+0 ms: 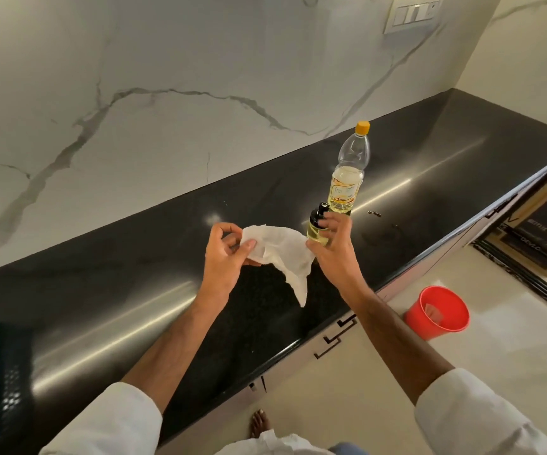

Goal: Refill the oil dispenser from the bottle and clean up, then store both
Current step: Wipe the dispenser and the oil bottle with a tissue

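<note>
- The right hand (331, 244) has its fingers and thumb wrapped round a small clear glass oil dispenser with a black pump top (317, 228), holding it upright just above the middle of the black stone counter (429, 165). It looks pretty full of yellow oil.
- The left hand (229, 254) pinches one end of a white crumpled paper towel (282, 254) between thumb and fingers. The far end of the towel reaches right up to the dispenser's base, and one corner droops toward the counter's front edge.
- So the towel sits directly to the left of the dispenser, stretched sideways between the two hands, while the dispenser's long axis stands vertical. Looks like the wipe-down step; the left hand is the one placed to rub the towel along the glass.
- Just behind the right hand, toward the back wall, a tall clear plastic oil bottle with a yellow cap (351, 172) stands capped on the counter, roughly half full.
- On the floor past the front edge there's a red plastic bin (439, 311), probably where the towel ends up.
</note>
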